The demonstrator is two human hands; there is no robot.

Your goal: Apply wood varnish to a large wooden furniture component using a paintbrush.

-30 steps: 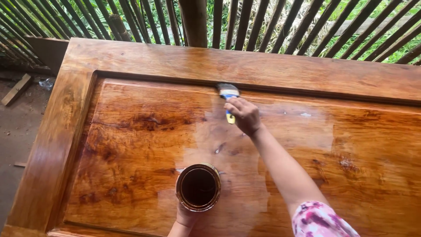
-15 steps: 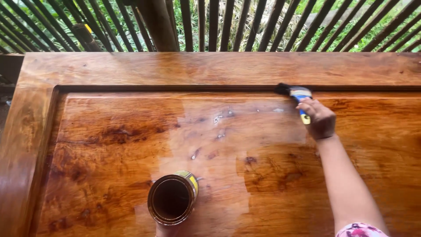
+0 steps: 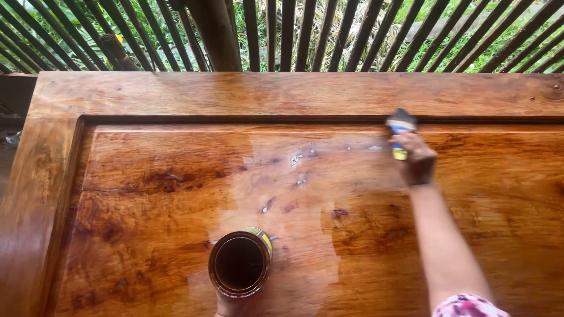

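My right hand [image 3: 418, 161] grips a paintbrush [image 3: 400, 131] with a yellow handle, its dark bristles resting in the groove at the far edge of a large varnished wooden panel [image 3: 147, 194]. The wet, glossy patch of varnish spreads across the panel's middle. My left hand [image 3: 226, 305], mostly cut off at the bottom edge, holds an open round tin [image 3: 239, 262] of dark varnish over the panel's near part.
The panel's raised wooden frame [image 3: 282, 93] runs along the far and left sides. Behind it stands a fence of dark slanted slats [image 3: 329, 29] with green plants beyond, and a thick wooden post [image 3: 214, 32].
My right hand has drawn the brush along the far groove, and the view has shifted so the tin and hand sit differently in frame.
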